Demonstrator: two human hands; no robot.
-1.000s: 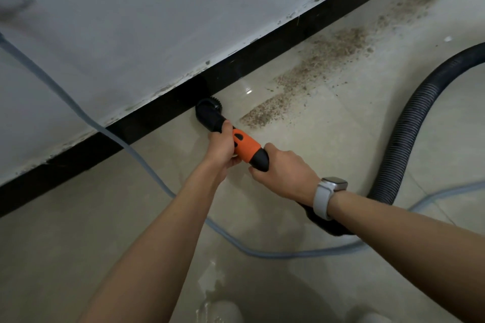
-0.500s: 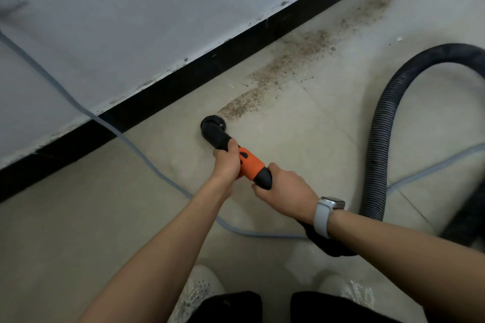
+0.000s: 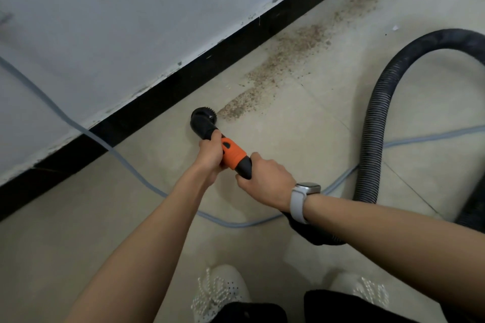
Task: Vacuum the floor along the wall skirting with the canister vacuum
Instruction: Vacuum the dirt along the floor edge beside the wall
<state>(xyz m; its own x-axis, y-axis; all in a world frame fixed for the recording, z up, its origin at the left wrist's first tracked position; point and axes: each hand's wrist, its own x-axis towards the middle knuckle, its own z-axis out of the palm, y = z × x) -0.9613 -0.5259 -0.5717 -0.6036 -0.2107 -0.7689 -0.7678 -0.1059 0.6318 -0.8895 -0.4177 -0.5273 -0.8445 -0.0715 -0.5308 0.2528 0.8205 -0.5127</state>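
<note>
Both our left hand [image 3: 211,156] and right hand [image 3: 267,178] grip the nozzle [image 3: 203,123], its brush at the near end of the debris trail [image 3: 286,60]; most of it is left along the skirting [image 3: 236,55]

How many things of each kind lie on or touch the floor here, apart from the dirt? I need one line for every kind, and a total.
Black ribbed vacuum hose: 1
Black round brush nozzle with orange handle: 1
Grey-blue power cable: 1
White perforated shoes: 2
Total: 5
</note>
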